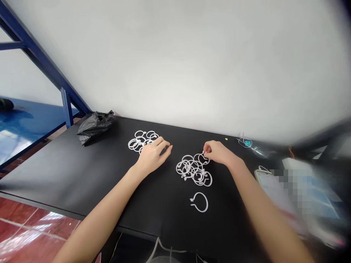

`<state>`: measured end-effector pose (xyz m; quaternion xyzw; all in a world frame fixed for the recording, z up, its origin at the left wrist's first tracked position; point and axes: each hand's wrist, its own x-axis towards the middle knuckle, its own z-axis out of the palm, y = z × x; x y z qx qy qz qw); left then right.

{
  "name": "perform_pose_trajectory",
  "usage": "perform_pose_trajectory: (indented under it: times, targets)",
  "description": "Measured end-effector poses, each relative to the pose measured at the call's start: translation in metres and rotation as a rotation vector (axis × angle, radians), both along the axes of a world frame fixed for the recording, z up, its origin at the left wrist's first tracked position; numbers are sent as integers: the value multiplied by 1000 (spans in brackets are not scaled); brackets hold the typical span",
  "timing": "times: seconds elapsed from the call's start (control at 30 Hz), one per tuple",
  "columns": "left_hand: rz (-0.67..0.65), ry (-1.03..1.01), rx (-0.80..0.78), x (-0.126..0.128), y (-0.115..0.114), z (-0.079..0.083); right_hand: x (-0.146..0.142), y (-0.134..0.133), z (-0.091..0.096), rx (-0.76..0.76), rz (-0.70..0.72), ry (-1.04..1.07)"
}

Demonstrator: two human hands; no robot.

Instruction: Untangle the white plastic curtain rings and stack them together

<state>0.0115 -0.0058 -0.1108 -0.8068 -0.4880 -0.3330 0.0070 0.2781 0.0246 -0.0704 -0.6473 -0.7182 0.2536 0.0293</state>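
Observation:
Two heaps of white plastic ring clips lie on the black table (90, 175). The left heap (134, 145) is partly covered by my left hand (153, 152), whose thumb and fingers are apart with nothing seen between them. At the right heap (189, 168), my right hand (216, 151) pinches one ring clip (200, 160) at its upper edge, by the heap's far right side. A single ring clip (205, 202) with a gap in its loop lies by itself nearer me.
A crumpled black plastic bag (94, 128) sits at the back left. Glasses (245, 142) lie at the back right, with a phone (270, 186) and a blurred white and blue box (315, 186) nearby. A blue metal frame (41, 54) rises at the left against the wall.

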Motion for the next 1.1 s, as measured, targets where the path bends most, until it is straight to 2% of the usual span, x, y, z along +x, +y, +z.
perform_pose_trajectory:
  times: [0.23,0.4,0.5,0.63,0.73,0.83,0.9,0.97,1.1]
  targets:
    - [-10,-67,18,-1,-1,0,11,-8,23,24,12,190]
    - [-97,-107,-27,10,-12,0,-10,-23,36,309,-1,640]
    - [-143,-165,-17,21,-21,-2,-37,-35,33,238,20,939]
    - [-191,-225,-50,24,-26,-5,-65,-48,27,98,6,1134]
    - [-238,-255,-72,19,-23,-7,-73,-54,25,75,-30,1180]
    - [-297,-334,-59,16,-21,-7,-75,-57,22,114,-50,1202]
    - [-291,-374,-44,17,-21,-8,-76,-58,17,162,-35,1185]
    - [-283,-400,10,18,-21,-9,-76,-58,12,274,42,1106]
    - [-365,-443,111,20,-20,-13,-74,-55,0,670,261,827]
